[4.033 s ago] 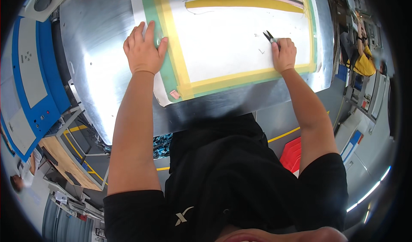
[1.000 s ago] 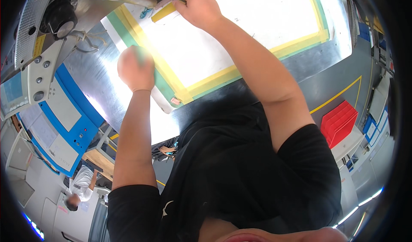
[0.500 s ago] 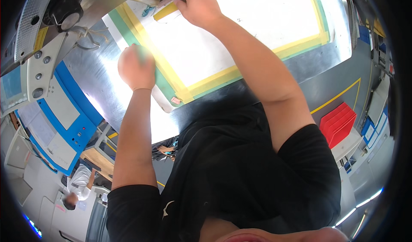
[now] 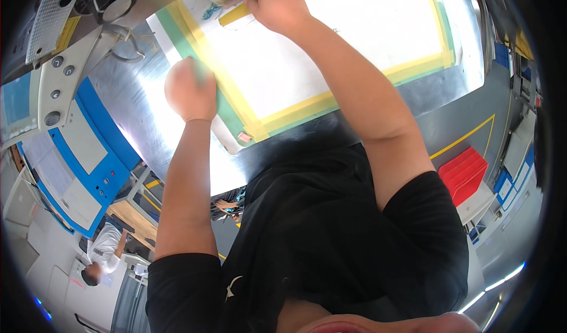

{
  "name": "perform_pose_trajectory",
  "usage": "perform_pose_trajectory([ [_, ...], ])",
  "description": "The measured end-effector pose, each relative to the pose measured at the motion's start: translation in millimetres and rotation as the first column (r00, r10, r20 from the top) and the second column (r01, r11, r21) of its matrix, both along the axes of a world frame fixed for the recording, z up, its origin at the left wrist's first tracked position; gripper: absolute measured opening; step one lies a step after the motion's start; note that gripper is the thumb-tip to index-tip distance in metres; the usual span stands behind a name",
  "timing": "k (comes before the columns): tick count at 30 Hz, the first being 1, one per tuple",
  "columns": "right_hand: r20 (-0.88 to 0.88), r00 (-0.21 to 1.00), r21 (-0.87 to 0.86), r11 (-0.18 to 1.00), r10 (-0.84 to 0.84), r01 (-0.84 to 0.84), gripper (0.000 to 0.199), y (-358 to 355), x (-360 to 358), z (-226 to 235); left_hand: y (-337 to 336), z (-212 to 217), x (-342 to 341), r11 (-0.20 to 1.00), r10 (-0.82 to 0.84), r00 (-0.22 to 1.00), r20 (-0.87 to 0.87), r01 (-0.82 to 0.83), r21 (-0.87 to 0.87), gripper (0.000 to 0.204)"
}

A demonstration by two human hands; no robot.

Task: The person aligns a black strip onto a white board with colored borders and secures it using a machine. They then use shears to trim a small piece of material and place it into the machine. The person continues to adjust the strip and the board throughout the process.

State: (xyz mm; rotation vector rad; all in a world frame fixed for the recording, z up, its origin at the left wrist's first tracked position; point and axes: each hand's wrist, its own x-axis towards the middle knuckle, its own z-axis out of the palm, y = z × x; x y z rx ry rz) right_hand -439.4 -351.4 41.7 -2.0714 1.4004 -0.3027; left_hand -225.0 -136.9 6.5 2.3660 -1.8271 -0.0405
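My left hand (image 4: 190, 91) is closed, with curled fingers, over the left taped border of a flat white panel (image 4: 283, 55). Blur and the hand itself hide whatever lies inside the grip. Green and yellow tape (image 4: 283, 120) runs around the panel's edges. At the panel's far edge, my right hand (image 4: 279, 7) is closed around a dark bar (image 4: 237, 1), mostly hidden by the fingers. A small blue crumpled bit (image 4: 211, 10) lies left of that hand. Near the panel's lower left corner sits a small pink piece (image 4: 244, 137).
The panel lies on a shiny metal table (image 4: 133, 105). Machine parts with a black knob (image 4: 112, 5) overhang the far left. A blue control panel (image 4: 88, 173) stands left. Red trays (image 4: 463, 176) are at right. A person in white (image 4: 105, 247) is at lower left.
The view has shifted slightly, so the machine parts and panel sit a little farther right. Both hands keep their places on the panel's left border and far edge.
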Motion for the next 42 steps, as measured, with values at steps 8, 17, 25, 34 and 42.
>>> perform_pose_trajectory([
  [8, 0.150, 0.981, 0.016, 0.991, 0.126, -0.130, 0.027, -23, -18, -11, 1, 2, -1, 1.000, 0.002, 1.000, 0.005, -0.002, -0.005, 0.065],
  [17, -0.086, 0.986, -0.106, 0.983, 0.144, -0.153, 0.029, 20, -60, 0, 2, 1, 1, 1.000, 0.003, 1.000, -0.006, -0.003, -0.008, 0.065],
  [25, -0.158, 0.956, -0.400, 0.870, 0.245, -0.289, 0.022, 72, -140, -11, -38, 6, -4, 0.980, 0.201, 0.954, -0.224, -0.192, 0.061, 0.057],
  [34, -0.224, 0.955, -0.378, 0.886, 0.193, -0.267, 0.020, 73, -136, -13, -171, 1, -28, 0.981, 0.170, 0.928, -0.333, -0.126, 0.150, 0.051],
  [42, -0.263, 0.942, -0.308, 0.907, 0.207, -0.286, 0.022, 74, -137, -14, -163, 7, -30, 0.943, 0.285, 0.535, -0.796, -0.307, 0.131, 0.041],
])
